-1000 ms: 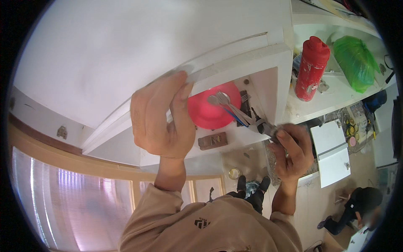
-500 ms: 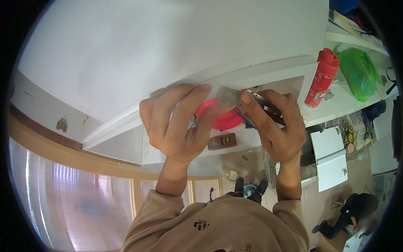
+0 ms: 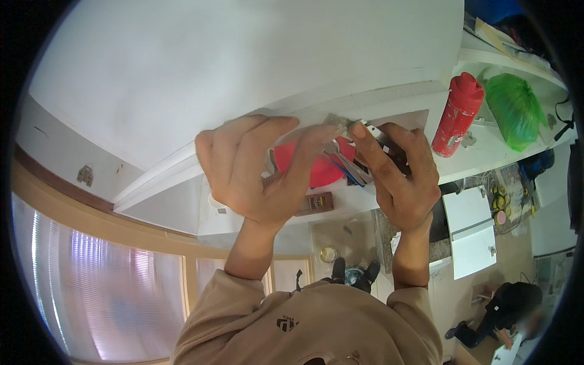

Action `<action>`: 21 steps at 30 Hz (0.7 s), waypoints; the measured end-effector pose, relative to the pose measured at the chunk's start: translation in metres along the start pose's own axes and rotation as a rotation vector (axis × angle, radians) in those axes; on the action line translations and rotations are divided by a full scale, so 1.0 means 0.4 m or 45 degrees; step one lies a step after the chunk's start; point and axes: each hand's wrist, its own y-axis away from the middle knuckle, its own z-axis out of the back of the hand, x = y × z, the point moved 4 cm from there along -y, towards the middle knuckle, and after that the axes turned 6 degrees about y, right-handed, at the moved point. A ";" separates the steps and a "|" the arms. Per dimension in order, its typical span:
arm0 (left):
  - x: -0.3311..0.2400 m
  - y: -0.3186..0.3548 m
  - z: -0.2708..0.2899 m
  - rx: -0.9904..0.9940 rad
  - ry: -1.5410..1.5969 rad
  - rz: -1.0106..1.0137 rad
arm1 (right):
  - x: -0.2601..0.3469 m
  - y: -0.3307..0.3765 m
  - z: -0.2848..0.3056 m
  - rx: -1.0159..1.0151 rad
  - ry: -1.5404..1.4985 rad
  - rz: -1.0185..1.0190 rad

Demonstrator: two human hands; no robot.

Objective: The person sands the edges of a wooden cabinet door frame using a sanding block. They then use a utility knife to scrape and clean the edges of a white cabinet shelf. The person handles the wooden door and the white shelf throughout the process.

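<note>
My right hand (image 3: 404, 176) is closed, pinching a small silver metal fitting (image 3: 378, 134) with a hole in it between thumb and fingers. Its exact kind is partly hidden by the fingers. My left hand (image 3: 255, 170) has its fingers curved and apart, with the thumb reaching toward a rough grey patch (image 3: 334, 123) beside the fitting. Whether the thumb touches that patch, I cannot tell. Below the hands, on a white shelf, lies a red bowl (image 3: 325, 175), partly covered by my left hand. Blue and metal tools (image 3: 348, 166) slant across the bowl's right side.
A small brown box (image 3: 317, 204) lies in front of the bowl. To the right stand a red bottle (image 3: 458, 115) and a green plastic bag (image 3: 516, 112). White door panels (image 3: 471, 231) rest lower right, and another person (image 3: 508, 310) crouches beyond. A white panel (image 3: 213, 67) fills the far side.
The view has shifted slightly, moving the scene left. My left thumb has changed place against the grey patch, and more of the tools at the bowl now shows. The right hand keeps its pinch.
</note>
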 end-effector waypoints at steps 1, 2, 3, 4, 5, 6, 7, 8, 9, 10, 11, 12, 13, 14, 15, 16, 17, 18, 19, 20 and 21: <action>-0.005 0.001 -0.005 0.009 0.003 0.014 | -0.006 0.003 0.002 -0.017 -0.001 0.001; -0.007 0.004 -0.009 -0.004 0.000 0.022 | -0.011 0.007 0.002 -0.031 -0.006 0.000; -0.009 0.003 -0.013 -0.021 -0.002 0.024 | -0.017 0.007 0.006 -0.047 -0.010 0.006; -0.012 0.002 -0.017 -0.039 -0.002 0.026 | -0.019 0.007 0.010 -0.056 -0.013 0.007; -0.015 0.001 -0.020 -0.044 -0.010 0.034 | -0.022 0.008 0.015 -0.065 -0.015 0.008; -0.018 0.000 -0.019 -0.046 -0.028 0.042 | -0.019 0.007 0.014 -0.068 -0.029 0.003; -0.020 0.000 -0.017 -0.048 -0.046 0.049 | -0.017 0.008 0.013 -0.067 -0.031 -0.010; -0.021 0.002 -0.015 -0.038 -0.061 0.046 | -0.016 0.008 0.012 -0.066 -0.031 -0.022; -0.021 0.003 -0.016 -0.033 -0.066 0.043 | -0.015 0.010 0.015 -0.060 -0.009 -0.040; -0.020 0.004 -0.017 -0.027 -0.072 0.040 | -0.016 0.012 0.017 -0.055 0.012 -0.058; -0.019 0.005 -0.020 -0.010 -0.064 0.029 | -0.017 0.013 0.019 -0.059 0.030 -0.052; -0.016 0.006 -0.020 0.009 -0.064 0.016 | -0.018 0.015 0.019 -0.065 0.040 -0.045; -0.016 0.007 -0.022 0.027 -0.065 0.004 | -0.018 0.017 0.019 -0.070 0.049 -0.039; -0.019 0.007 -0.025 0.044 -0.069 -0.015 | -0.025 0.018 0.023 -0.095 0.063 -0.061; -0.023 0.005 -0.027 0.062 -0.074 -0.033 | -0.033 0.021 0.030 -0.119 0.075 -0.083; -0.026 0.005 -0.029 0.079 -0.079 -0.051 | -0.042 0.023 0.037 -0.143 0.087 -0.106; -0.026 0.005 -0.030 0.082 -0.077 -0.054 | -0.046 0.025 0.040 -0.158 0.098 -0.114; -0.026 0.004 -0.031 0.088 -0.077 -0.058 | -0.048 0.026 0.043 -0.174 0.103 -0.125; -0.027 0.002 -0.033 0.094 -0.076 -0.062 | -0.048 0.027 0.045 -0.181 0.106 -0.123; -0.036 -0.004 -0.039 0.100 -0.046 -0.087 | -0.052 0.031 0.048 -0.191 0.092 -0.148; -0.047 -0.005 -0.048 0.100 -0.011 -0.103 | -0.054 0.037 0.049 -0.194 0.083 -0.167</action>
